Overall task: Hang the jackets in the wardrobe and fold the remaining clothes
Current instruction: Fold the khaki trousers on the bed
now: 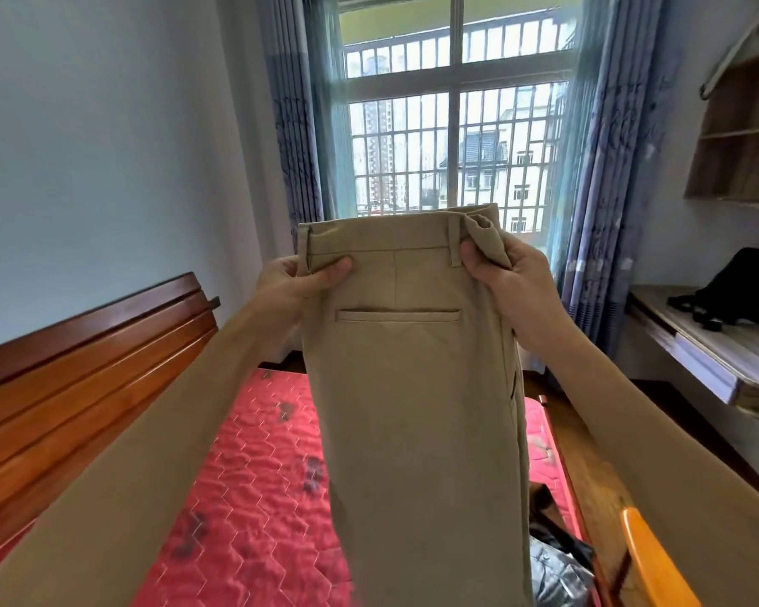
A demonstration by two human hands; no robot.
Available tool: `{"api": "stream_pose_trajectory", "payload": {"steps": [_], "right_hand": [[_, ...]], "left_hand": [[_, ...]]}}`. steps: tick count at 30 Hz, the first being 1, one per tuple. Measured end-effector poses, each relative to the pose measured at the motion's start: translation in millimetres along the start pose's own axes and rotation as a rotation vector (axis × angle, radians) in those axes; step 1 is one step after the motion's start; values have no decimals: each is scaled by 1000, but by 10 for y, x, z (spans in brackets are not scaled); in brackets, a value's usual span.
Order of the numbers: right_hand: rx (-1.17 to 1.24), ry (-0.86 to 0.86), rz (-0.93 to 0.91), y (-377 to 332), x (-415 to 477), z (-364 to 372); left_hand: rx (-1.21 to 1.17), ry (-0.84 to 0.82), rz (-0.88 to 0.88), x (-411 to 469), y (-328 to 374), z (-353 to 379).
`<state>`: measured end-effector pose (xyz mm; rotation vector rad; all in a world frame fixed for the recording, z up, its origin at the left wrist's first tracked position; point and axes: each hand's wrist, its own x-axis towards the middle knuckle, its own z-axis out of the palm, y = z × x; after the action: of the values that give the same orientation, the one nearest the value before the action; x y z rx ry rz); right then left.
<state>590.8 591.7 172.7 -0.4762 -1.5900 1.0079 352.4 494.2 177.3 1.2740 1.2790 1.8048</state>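
Below, khaki trousers (413, 387) (legs cut off) hang from both hands.

We see a red quilted bed (246, 475) with dark clothes (557, 567) at its near right edge; a black bag (737, 286) lies on the far-right tabletop (715, 348).

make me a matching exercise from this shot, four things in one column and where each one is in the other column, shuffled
Things
1. khaki trousers
2. backpack
3. red mattress
4. blue curtains

Places
A. on the desk at the right
B. gripped at the waistband by the left hand and right hand
C. either side of the window
D. on the wooden bed frame

Pairs: 1-B, 2-A, 3-D, 4-C
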Motion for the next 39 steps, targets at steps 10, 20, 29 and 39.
{"api": "stream_pose_trajectory", "payload": {"steps": [10,20,29,39], "right_hand": [[-252,-21,26,195,138,-190],[-358,-125,54,595,530,96],[-233,-222,119,1232,1355,903],[-152,-97,98,1814,2652,2046]], "left_hand": [[187,34,116,205,-54,161],[701,81,403,502,-36,-155],[733,127,243,1368,-398,-989],[721,233,321,2775,-645,-1938]]}}
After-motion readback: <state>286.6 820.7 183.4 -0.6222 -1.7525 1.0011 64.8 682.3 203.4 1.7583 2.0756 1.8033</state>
